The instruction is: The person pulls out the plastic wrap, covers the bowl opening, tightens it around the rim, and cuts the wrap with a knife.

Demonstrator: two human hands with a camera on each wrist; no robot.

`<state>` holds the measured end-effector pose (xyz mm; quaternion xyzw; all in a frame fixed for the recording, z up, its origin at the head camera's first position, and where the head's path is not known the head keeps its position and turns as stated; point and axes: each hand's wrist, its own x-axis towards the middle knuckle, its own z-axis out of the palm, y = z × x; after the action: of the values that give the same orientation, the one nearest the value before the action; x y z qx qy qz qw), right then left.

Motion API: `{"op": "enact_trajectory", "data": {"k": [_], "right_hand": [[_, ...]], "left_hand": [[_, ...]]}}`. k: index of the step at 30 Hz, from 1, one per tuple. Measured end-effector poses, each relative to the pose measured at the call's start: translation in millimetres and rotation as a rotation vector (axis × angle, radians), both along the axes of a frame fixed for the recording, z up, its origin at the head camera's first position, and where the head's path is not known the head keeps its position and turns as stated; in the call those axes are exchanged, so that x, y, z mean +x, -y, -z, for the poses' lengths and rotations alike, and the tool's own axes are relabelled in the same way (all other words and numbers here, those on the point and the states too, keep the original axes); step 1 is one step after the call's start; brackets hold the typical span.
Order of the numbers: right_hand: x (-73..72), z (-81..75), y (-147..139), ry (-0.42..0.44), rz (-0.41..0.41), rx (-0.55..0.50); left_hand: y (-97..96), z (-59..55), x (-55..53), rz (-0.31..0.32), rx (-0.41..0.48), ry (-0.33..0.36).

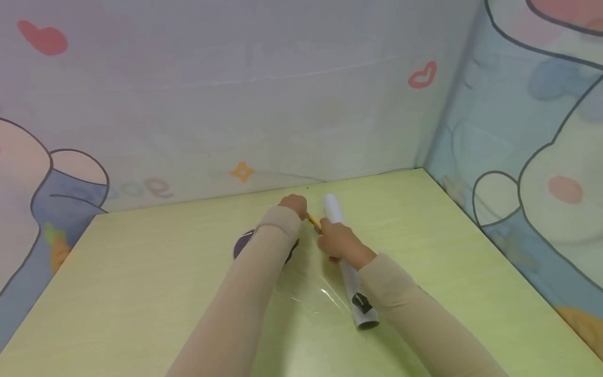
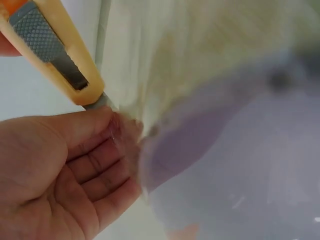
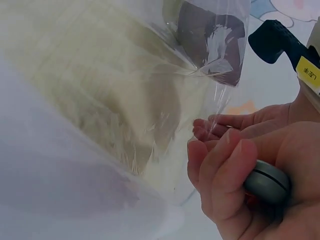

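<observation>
cutter (image 2: 54, 55), ylw plastic, clr film (image 1: 308, 290), creased

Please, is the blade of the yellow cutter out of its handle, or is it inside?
Out: in the left wrist view, a short length of blade shows past the tip of the yellow cutter.

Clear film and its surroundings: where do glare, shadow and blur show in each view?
Head: thin bright glints on the clear film, soft arm shadows on the table; left wrist: yellow cutter fairly sharp, pale surface at lower right blurred; right wrist: glints on the film, lower left soft.
</observation>
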<state>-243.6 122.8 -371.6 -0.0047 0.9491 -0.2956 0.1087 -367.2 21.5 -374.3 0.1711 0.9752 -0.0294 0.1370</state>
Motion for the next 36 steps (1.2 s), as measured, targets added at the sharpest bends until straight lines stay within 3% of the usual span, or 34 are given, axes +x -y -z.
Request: {"op": "enact_trajectory", "data": {"k": [8, 13, 23, 30, 36], "right_hand": [[5.9, 1.0, 6.4, 0.012, -0.001, 0.002], [6.6, 5.1, 5.5, 0.035, -0.008, -0.03], [1.5, 13.3, -6.8, 0.08, -0.029, -0.123], [4.8, 17.4, -13.9, 0.132, 0.029, -0.287], [10.2, 16.3, -19.6, 0.169, 0.016, -0.358]], "left_hand": [[2.4, 8.8, -2.2, 0.038, 0.005, -0.067], [3.6, 9.3, 0.4, 0.021, 0.009, -0.062], [5.2, 14.8, -2.3, 0.043, 0.001, -0.064], [7.7, 19.2, -8.4, 0.028, 0.036, -0.016], [11.3, 17.3, -6.5, 0.041, 0.046, -0.05]]}}
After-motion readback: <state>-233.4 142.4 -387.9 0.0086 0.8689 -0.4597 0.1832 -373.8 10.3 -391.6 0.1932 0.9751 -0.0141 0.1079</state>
